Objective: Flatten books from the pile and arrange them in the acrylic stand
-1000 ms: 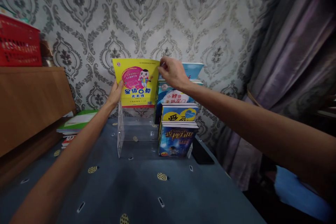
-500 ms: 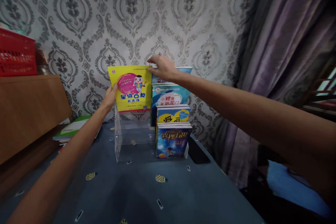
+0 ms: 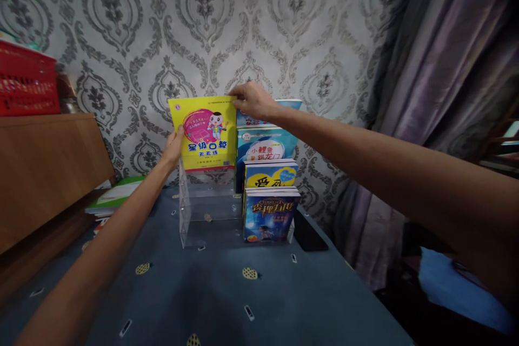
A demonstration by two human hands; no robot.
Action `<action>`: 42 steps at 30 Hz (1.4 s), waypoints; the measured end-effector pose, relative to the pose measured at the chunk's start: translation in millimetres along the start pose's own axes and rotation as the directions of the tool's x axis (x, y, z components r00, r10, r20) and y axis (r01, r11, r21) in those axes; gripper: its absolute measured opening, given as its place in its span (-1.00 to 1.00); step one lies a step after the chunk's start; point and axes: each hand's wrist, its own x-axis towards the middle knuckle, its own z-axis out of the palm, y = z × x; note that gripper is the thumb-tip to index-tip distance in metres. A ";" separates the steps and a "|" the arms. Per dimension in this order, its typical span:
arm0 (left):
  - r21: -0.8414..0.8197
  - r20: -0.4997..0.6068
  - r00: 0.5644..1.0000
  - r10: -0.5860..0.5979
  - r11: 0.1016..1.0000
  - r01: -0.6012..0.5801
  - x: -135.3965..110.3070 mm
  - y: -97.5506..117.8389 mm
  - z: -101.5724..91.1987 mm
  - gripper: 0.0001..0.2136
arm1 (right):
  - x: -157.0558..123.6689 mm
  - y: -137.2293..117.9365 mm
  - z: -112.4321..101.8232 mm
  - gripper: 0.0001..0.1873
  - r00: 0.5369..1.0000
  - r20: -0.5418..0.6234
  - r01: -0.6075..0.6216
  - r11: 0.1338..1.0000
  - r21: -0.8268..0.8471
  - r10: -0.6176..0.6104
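A yellow workbook (image 3: 208, 132) with a pink circle and a cartoon child on its cover stands upright at the back left of a clear tiered book rack (image 3: 211, 235). My left hand (image 3: 174, 146) grips its left edge, thumb on the front. At its top right corner, my right hand (image 3: 253, 100) pinches the edge with thumb and fingers. On the rack's right half stand a teal book (image 3: 263, 143), a blue and yellow book (image 3: 270, 174) and, in front, a dark blue book (image 3: 268, 219). Another blue book (image 3: 290, 104) behind them is partly covered by my right hand.
A black flat device (image 3: 310, 235) lies right of the rack on the blue patterned tablecloth (image 3: 219, 292). Left are a stack of books (image 3: 117, 193), a wooden cabinet (image 3: 52, 167) and a red basket (image 3: 28, 81). Patterned wallpaper is behind; a purple-grey curtain (image 3: 430, 65) hangs at right.
The view has shifted slightly. Both hands stay on the yellow workbook, which has hardly moved against the rack.
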 end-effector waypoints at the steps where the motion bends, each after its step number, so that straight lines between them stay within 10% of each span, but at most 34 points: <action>1: -0.003 -0.006 1.000 -0.001 1.000 0.001 0.1 -0.5 0.4 -0.54 | -0.2 0.1 0.4 -0.56 1.000 -0.006 -0.008 1.000 -0.003 0.008; 36: -0.055 0.063 0.997 0.042 0.998 -0.039 -8.9 9.8 3.3 -0.49 | -8.1 0.7 -2.9 -0.57 0.997 -0.074 -0.021 1.000 0.017 0.022; 42: 0.073 -0.079 0.996 -0.031 0.997 0.036 -9.5 15.7 -8.3 -0.48 | -73.7 -73.7 5.5 -0.64 0.982 -0.189 0.069 0.964 0.255 -0.020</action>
